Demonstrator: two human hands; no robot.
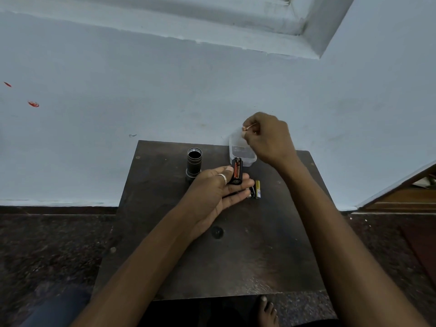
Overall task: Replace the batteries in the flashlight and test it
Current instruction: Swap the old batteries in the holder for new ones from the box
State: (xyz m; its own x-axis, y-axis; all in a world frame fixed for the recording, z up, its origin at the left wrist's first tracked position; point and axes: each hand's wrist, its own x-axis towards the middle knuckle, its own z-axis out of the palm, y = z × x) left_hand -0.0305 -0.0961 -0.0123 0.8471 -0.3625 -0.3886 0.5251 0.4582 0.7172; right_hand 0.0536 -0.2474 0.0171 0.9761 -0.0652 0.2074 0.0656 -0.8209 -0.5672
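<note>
My left hand (218,187) lies palm up over the dark table (259,244) and grips a black battery holder (237,172) with a copper-coloured battery showing in one slot. My right hand (267,135) hovers above a clear plastic container (243,152) at the table's back, fingertips pinched on a small copper-topped battery (247,127). The black flashlight body (194,162) stands upright with its open end up, left of the holder. Two loose batteries, one black (253,191) and one yellow (258,189), lie just right of my left fingers.
A small round black cap (217,232) rests on the table under my left wrist. The table stands against a pale blue wall (141,102). A dark speckled floor (47,244) surrounds it, with a bare foot (266,310) at the near edge and a wooden door frame (405,197) at right.
</note>
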